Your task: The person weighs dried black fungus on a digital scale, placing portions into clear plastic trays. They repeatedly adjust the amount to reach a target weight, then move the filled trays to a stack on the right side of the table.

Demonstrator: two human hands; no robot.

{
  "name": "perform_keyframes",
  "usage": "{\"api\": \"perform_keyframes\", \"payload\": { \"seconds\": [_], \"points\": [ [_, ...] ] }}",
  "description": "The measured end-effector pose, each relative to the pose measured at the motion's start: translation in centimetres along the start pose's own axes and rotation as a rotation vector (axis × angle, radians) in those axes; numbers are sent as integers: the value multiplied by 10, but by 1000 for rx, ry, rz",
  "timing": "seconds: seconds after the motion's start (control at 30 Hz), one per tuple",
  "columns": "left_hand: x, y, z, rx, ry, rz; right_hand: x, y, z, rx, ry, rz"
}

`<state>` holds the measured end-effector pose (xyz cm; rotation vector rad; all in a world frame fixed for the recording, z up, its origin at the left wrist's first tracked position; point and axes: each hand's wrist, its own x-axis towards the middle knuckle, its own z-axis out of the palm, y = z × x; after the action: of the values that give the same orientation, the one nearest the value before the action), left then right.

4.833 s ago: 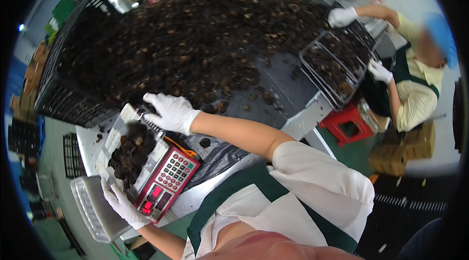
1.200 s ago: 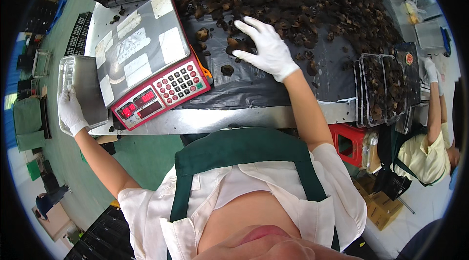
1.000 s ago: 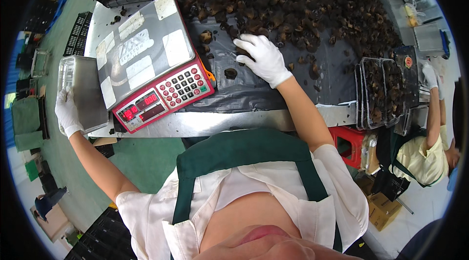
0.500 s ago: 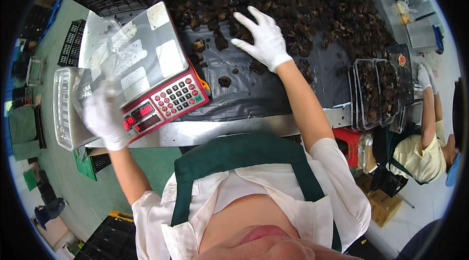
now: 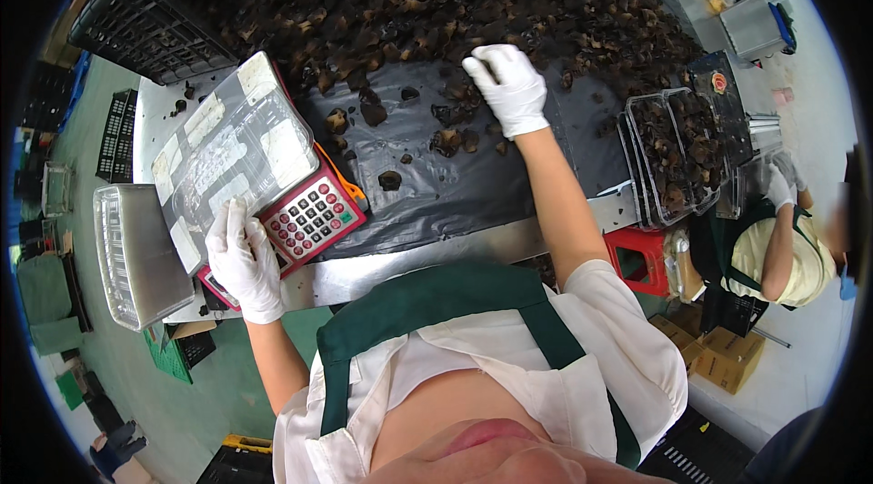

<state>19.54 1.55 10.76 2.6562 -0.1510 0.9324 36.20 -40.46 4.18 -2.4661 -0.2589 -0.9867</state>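
Observation:
My gloved left hand [image 5: 244, 264] is closed at the near edge of a clear plastic tray [image 5: 236, 143], which lies on the platform of a red electronic scale [image 5: 314, 220]. The hand covers the scale's display, while its keypad shows. At the near edge of a heap of dark brown, curled pieces like wood ear mushrooms [image 5: 400, 6], my gloved right hand [image 5: 511, 91] reaches down. Its fingers are bent, with thumb and fingers apart and nothing visible between them. Loose pieces lie on black plastic sheeting [image 5: 423, 211] to its left.
Stacked clear trays [image 5: 144, 257] stand left of the scale, and a black crate [image 5: 150, 15] beyond it. At right are trays filled with dark pieces [image 5: 677, 156] and a red stool [image 5: 637, 261]. A co-worker [image 5: 773, 252] works at the far right.
The clear tray, blurred with my left hand before, now lies still on the scale. My right hand's spread fingers have bent, and more loose pieces lie in front of the heap.

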Motion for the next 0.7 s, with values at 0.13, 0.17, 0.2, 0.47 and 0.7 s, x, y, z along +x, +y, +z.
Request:
{"api": "perform_keyframes", "payload": {
  "seconds": [0.13, 0.17, 0.2, 0.47, 0.7],
  "points": [
    [-5, -9, 5, -21, 23, -55, 11, 52, -14, -110, -160, 127],
    [-3, -6, 4, 6, 23, -42, 22, 51, -17, -139, -206, 163],
    [0, -1, 0, 34, 25, -30, 30, 48, -19, -180, -266, 182],
    [0, -13, -2, 77, 27, -63, 47, 54, 2, -213, -477, 276],
    [6, -43, -13, 75, 96, -167, 39, 61, -4, -143, -353, 341]
  ]
}}
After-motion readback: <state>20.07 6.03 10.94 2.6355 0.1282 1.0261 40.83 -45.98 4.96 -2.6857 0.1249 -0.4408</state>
